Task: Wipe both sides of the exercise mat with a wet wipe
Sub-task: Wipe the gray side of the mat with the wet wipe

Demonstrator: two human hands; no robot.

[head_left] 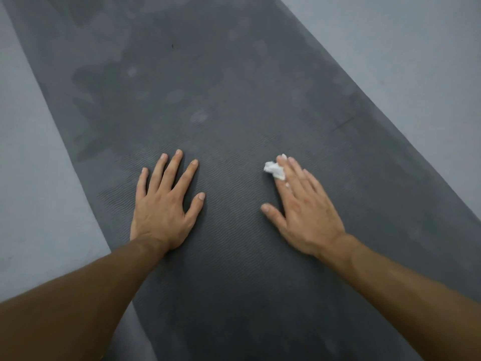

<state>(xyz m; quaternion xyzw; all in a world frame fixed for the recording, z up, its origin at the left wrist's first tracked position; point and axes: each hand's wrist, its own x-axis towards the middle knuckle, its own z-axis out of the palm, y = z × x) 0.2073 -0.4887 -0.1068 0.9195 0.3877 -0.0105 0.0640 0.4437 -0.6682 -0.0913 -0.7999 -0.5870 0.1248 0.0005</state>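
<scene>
Head view: left hand (164, 204) flat, fingers (170, 173) apart, on mat (234, 87); right hand (304, 214), fingers (299, 175) straight, presses wipe (274, 171).

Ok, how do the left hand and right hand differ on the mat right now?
The left hand lies flat with fingers spread and nothing under it; the right hand has its fingers close together, pressing a crumpled white wet wipe. The left hand looks sharp, the right hand slightly blurred. Both are straight-fingered, palm down on the dark exercise mat.
</scene>
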